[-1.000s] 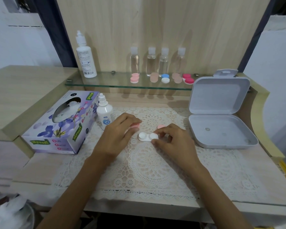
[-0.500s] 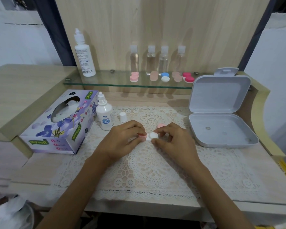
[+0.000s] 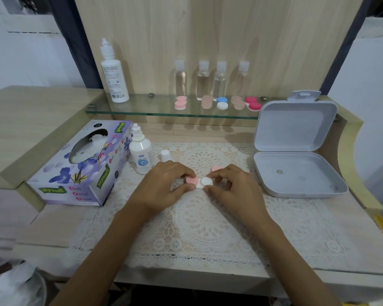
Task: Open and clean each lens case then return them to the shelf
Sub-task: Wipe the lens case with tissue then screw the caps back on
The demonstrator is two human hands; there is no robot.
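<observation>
Left hand (image 3: 164, 187) brought pink cap (image 3: 191, 180) onto case (image 3: 206, 181), pinching it; right hand (image 3: 232, 188) pinched case mid-surface. Second cap (image 3: 216, 168) off; closing, shelf (image 3: 155, 108) return likely pending.

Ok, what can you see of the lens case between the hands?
The case is small, white and plastic-looking, with two round wells joined side by side. It rests on the lace mat. A pink cap sits on its left well, pinched by the left hand. The right well shows white, uncapped; the right hand pinches that end with thumb and fingers. A second pink cap lies on the mat just behind it. Whether the left cap is screwed tight cannot be told.
</observation>
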